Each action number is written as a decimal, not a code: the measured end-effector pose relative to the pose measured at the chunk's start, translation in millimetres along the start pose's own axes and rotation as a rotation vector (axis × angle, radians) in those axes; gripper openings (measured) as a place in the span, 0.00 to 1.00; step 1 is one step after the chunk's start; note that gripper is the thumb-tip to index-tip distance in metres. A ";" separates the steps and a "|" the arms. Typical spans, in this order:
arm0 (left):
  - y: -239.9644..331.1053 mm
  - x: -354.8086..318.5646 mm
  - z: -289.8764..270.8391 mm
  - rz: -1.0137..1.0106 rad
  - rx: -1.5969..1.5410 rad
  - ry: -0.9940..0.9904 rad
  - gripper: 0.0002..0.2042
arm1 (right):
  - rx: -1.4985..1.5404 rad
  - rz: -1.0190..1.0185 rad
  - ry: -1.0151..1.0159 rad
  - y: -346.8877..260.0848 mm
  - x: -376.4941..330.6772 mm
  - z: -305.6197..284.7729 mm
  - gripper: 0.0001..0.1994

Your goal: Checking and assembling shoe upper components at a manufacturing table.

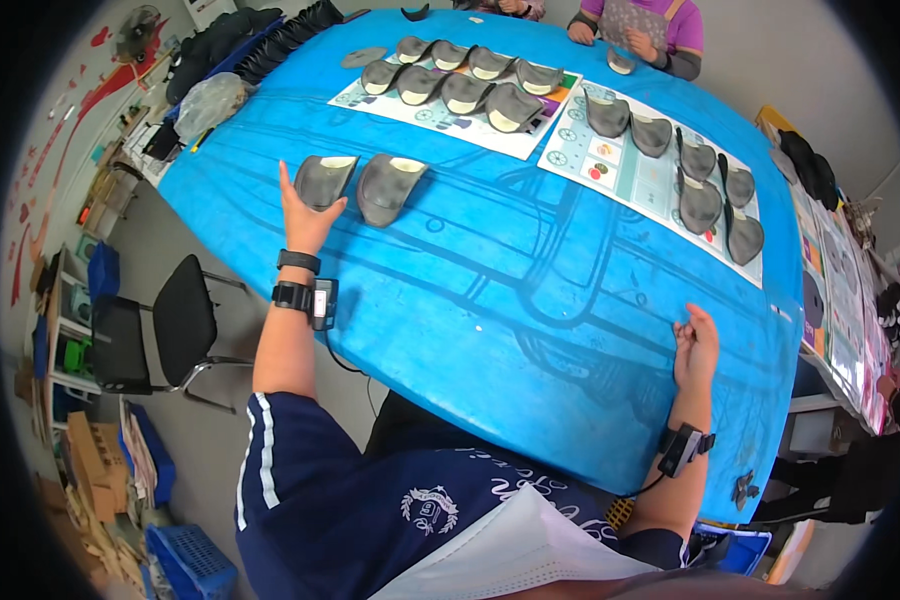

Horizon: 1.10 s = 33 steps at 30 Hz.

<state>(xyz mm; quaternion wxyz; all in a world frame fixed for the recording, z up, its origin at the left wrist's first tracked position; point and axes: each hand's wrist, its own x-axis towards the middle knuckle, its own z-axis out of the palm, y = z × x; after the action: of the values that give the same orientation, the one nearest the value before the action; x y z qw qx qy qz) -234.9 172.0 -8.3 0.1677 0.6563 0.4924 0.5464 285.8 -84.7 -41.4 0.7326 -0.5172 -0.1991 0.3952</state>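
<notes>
Two curved dark-grey pads, each with a cream patch at its far end, lie side by side on the left of the blue-covered table point(440, 290). My left hand point(308, 222) is at the near end of the left pad point(322, 182), thumb and fingers spread to either side of it; whether they touch it is unclear. Just to the right sits the other pad point(382, 192). My right hand point(697, 345) hovers over or rests on the table's right side, fingers loosely bent and apart, with nothing seen in it. Both wrists wear strapped black devices.
Several similar pads point(465, 93) stand in rows on a printed sheet point(515, 143) at the far side. More pads point(700, 205) sit on a second sheet point(610, 180) at the right. Two people are across the table; one has a pad point(620, 62) nearby. A black chair point(185, 310) stands left.
</notes>
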 end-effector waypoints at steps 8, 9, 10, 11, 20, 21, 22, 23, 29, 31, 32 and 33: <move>61.6 -6.1 11.1 0.628 0.278 0.352 0.59 | -0.006 0.008 -0.047 3.3 6.5 -4.7 0.08; 87.7 -9.0 13.0 0.696 0.168 0.349 0.60 | -0.017 -0.011 -0.038 -1.6 3.9 -5.6 0.08; 103.7 -13.3 18.5 0.700 0.155 0.330 0.62 | -0.038 -0.014 -0.025 -0.9 4.4 -6.7 0.08; 116.1 -15.9 22.4 0.697 0.165 0.332 0.62 | -0.037 -0.007 -0.034 -0.7 5.0 -7.1 0.08; 160.3 -31.1 50.7 0.842 0.081 0.379 0.64 | -0.008 -0.012 -0.045 -0.5 3.4 -6.9 0.08; 160.6 -31.7 51.6 0.850 0.069 0.379 0.63 | 0.002 -0.011 -0.048 -0.6 2.2 -6.1 0.08; 160.3 -32.4 52.0 0.852 0.068 0.379 0.63 | 0.014 -0.010 -0.053 -0.7 1.4 -4.9 0.08; 159.7 -33.2 52.1 0.857 0.066 0.377 0.63 | 0.015 -0.011 -0.054 -1.1 0.9 -4.2 0.08; 148.8 -35.7 41.1 0.813 0.036 0.344 0.61 | 0.007 -0.004 -0.057 -1.3 0.5 -5.4 0.08; 137.9 -35.9 32.2 0.779 0.032 0.323 0.60 | -0.008 -0.002 -0.038 -1.9 0.1 -3.5 0.08; 133.2 -36.3 27.2 0.760 0.068 0.336 0.60 | -0.010 0.002 -0.035 -1.5 0.4 -3.8 0.08; 129.2 -36.6 22.4 0.740 0.103 0.349 0.59 | -0.004 0.003 -0.045 -0.8 0.9 -4.4 0.08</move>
<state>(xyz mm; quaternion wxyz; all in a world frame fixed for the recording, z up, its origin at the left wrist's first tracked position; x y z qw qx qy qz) -152.3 89.5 61.7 -0.1594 0.6940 0.2711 0.6477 289.7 -86.8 -42.4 0.7262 -0.5101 -0.2153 0.4075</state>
